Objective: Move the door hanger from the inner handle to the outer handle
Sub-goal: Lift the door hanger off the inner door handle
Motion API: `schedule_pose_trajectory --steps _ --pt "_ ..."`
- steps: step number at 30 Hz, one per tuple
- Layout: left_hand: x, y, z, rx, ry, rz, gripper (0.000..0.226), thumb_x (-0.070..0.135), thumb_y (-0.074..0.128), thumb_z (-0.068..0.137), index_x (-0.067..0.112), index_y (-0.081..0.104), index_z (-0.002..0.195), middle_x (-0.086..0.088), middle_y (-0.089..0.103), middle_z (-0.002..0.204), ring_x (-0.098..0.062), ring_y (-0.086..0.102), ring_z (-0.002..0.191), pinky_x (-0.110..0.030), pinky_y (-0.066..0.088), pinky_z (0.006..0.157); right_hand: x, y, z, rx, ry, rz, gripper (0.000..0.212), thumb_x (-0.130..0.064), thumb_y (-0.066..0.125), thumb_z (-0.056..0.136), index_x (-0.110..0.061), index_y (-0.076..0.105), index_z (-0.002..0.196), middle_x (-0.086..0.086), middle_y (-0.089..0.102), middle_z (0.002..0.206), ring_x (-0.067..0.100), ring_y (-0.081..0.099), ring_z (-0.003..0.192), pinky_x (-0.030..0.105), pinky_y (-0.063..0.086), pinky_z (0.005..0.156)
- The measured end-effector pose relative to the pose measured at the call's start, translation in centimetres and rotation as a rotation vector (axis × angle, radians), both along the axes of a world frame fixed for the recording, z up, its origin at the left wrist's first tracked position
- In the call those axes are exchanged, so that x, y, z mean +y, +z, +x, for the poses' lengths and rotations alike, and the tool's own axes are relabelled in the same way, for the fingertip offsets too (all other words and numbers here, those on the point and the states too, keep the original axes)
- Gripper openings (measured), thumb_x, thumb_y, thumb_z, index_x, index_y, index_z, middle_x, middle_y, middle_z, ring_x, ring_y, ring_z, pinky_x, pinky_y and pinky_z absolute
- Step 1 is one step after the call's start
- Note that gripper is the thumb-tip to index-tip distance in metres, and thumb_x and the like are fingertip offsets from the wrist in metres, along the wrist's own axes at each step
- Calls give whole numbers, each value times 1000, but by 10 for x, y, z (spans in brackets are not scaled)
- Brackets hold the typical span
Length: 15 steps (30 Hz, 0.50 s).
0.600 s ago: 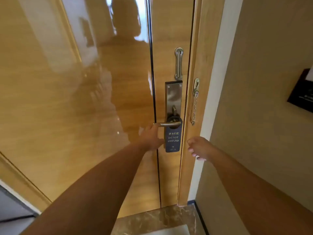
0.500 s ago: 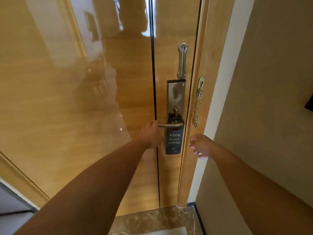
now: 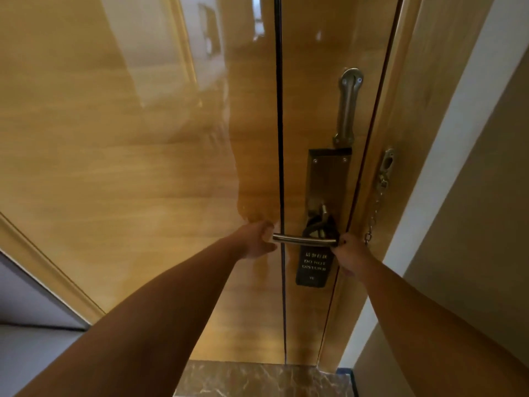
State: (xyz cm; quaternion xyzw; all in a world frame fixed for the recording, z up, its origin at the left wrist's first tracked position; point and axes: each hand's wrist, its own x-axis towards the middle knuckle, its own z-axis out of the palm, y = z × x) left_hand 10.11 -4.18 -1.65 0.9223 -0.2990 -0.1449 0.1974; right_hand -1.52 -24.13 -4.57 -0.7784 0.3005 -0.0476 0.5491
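A dark blue door hanger (image 3: 313, 266) printed DO NOT DISTURB hangs by its loop from the steel lever handle (image 3: 303, 240) on the inner side of the glossy wooden door (image 3: 143, 181). My left hand (image 3: 254, 239) has its fingers curled around the lever's free left end. My right hand (image 3: 350, 253) is at the hanger's upper right edge, beside the lever's root, with fingertips pinching the hanger there. The hanger's lower half hangs flat against the door.
A dark lock plate (image 3: 326, 179) sits behind the handle, with a steel chain-slide track (image 3: 347, 107) above it. A door chain (image 3: 375, 213) dangles from the wooden frame on the right. Beige wall (image 3: 472, 196) flanks the frame; marble floor (image 3: 257, 379) lies below.
My right hand has moved up and left from beside the door frame onto the hanger's right edge. My left hand stays at the lever's end. The view has come closer to the door.
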Motion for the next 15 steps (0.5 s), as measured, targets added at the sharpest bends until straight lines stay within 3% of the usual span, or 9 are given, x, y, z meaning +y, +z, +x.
schedule_pose_trajectory --steps 3,5,9,12,15 --pt "3 0 5 44 -4 72 54 31 66 86 16 45 134 -12 51 133 -27 50 118 -37 42 94 -6 -3 0 7 14 -95 3 -19 54 89 -21 56 88 7 60 91 23 58 82 43 51 80" --pt "4 3 9 63 -28 109 51 33 65 86 18 47 132 -12 52 133 -27 50 118 -38 42 95 -9 -4 -2 9 28 -161 2 -17 60 86 -16 59 86 13 64 94 28 62 87 46 53 83" --pt "3 9 12 82 -73 153 50 34 63 87 17 49 132 -11 51 135 -26 49 119 -38 41 96 -15 5 -13 39 62 -268 17 -18 66 82 -22 56 70 9 65 78 23 66 75 40 58 72" --pt "4 9 10 89 -97 167 49 35 63 87 18 50 131 -11 51 135 -26 49 120 -39 41 97 -26 21 -18 89 165 -308 16 -18 67 81 -20 57 69 6 65 74 17 65 68 25 48 56" --pt "6 10 7 80 -130 176 48 35 63 87 18 50 131 -11 52 133 -26 51 117 -36 40 93 -25 35 -21 104 280 -275 11 -17 69 79 -18 62 71 6 68 76 18 68 71 27 53 60"
